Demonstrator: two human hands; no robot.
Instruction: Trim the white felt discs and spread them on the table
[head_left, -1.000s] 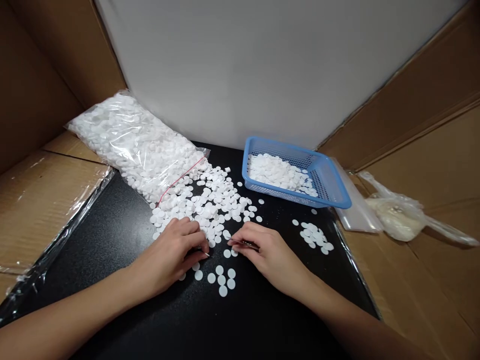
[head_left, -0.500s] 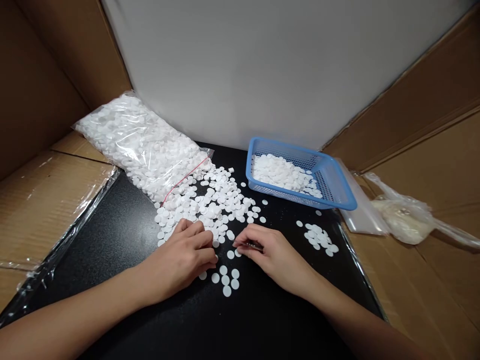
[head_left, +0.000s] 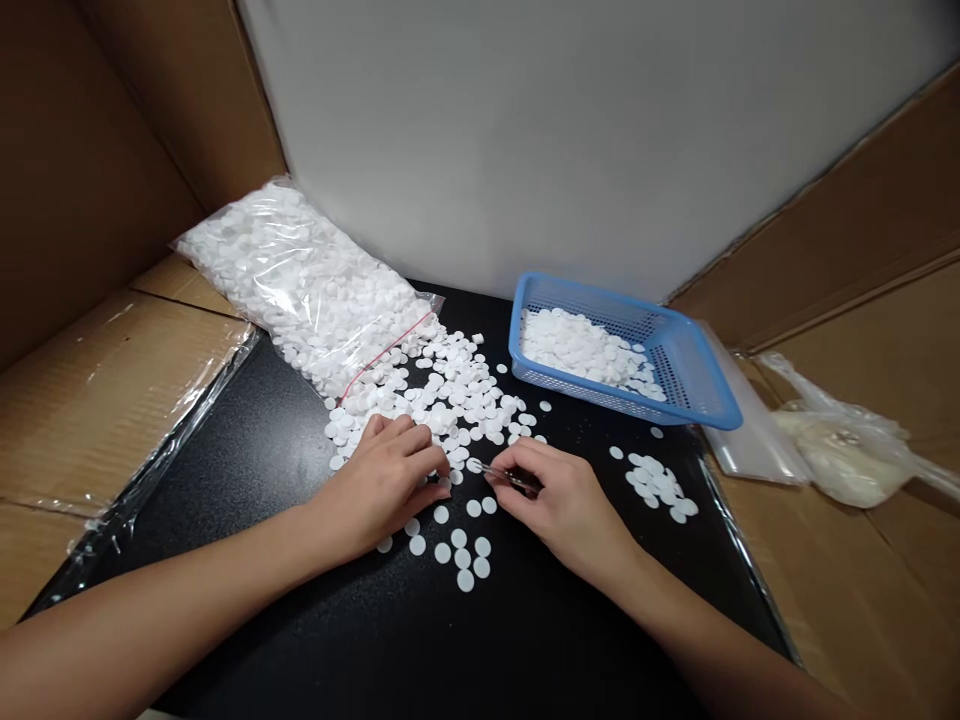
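Note:
My right hand (head_left: 559,492) grips metal tweezers (head_left: 511,478), their tips pointing left at a white disc (head_left: 474,466) on the near side of the loose pile (head_left: 465,385). Whether the tips pinch that disc is too small to tell. My left hand (head_left: 390,480) is curled at the pile's near left edge, thumb and fingertips close together by the discs. Anything between those fingertips is hidden. Several single white discs (head_left: 463,559) lie flat and spread out on the black tabletop (head_left: 360,640) in front of both hands.
A clear zip bag (head_left: 300,280) full of white discs lies at the back left, its mouth at the pile. A blue basket (head_left: 637,405) at the back right holds more discs. A small disc heap (head_left: 660,485) and plastic bags (head_left: 832,450) are on the right.
The tweezers now stick out further from my right hand, with their tips at a disc. My left hand has shifted slightly away from me along the pile. The view has swung a little left.

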